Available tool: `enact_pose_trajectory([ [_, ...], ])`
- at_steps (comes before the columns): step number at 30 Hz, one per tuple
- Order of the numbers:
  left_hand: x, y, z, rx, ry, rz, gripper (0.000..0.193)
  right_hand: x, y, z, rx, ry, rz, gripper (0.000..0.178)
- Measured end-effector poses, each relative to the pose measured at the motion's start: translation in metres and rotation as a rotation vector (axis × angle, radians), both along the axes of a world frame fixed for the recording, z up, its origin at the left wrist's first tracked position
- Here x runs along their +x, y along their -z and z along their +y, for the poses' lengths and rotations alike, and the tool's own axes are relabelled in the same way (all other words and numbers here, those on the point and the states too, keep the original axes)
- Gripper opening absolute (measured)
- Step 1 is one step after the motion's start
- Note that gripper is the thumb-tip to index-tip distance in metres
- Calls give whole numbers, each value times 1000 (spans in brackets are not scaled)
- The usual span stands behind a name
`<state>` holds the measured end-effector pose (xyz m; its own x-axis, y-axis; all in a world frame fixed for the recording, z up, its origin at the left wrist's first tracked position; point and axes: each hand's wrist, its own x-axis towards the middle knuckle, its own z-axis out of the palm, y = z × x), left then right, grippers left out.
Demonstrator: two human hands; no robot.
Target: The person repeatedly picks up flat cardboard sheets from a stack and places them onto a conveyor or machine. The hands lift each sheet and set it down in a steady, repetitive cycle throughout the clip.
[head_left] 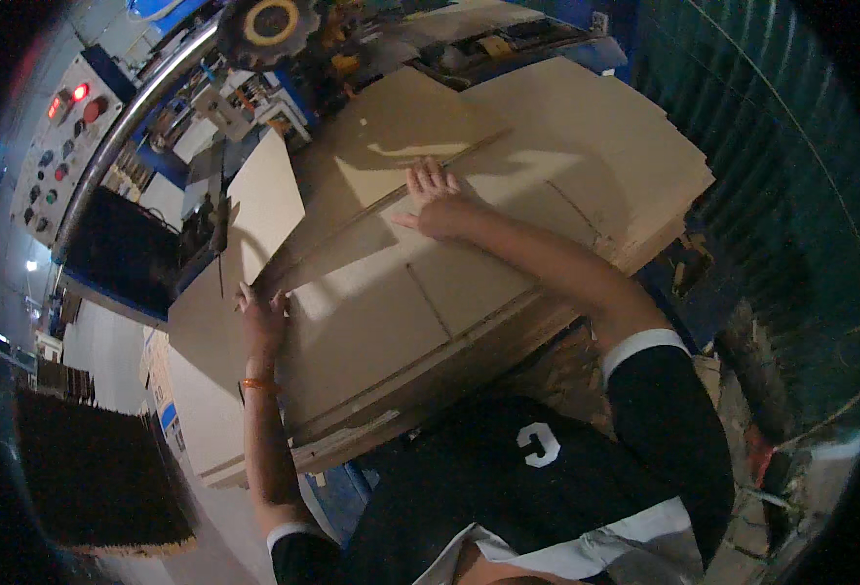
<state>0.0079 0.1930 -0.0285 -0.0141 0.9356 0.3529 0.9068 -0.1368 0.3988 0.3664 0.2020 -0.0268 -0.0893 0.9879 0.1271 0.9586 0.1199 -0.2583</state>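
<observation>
A wide brown cardboard sheet point(352, 341) with slots and a long crease lies before me on top of a stack. My right hand point(437, 203) is open and flat on it, fingers apart, pressing beside the long crease. At the lower corner of an upturned cardboard flap point(269, 200), my left hand point(262, 314) closes its fingers on the sheet's edge; an orange band is round that wrist. The undersides of the left fingers are hidden. Beyond the crease, another cardboard panel point(391, 122) leans toward the machine.
A machine with a black-and-yellow wheel point(266, 24) stands at the far side. To the left are a control panel point(64, 151) with lit red lights and a curved metal rail point(133, 112). A dark stack point(98, 468) sits lower left. Green corrugated wall point(771, 127) bounds the right.
</observation>
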Motion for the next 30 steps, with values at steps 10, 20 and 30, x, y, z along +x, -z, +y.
enact_pose_trajectory([
  [10,-130,35,-96,425,-286,-192,51,-13,-7,-12,32,134,36,90],
  [20,-166,43,-155,159,-742,-461,79,-14,-10,33,-91,153,134,84],
  [30,-115,-73,-164,460,-381,-774,69,133,17,-155,560,869,392,73],
])
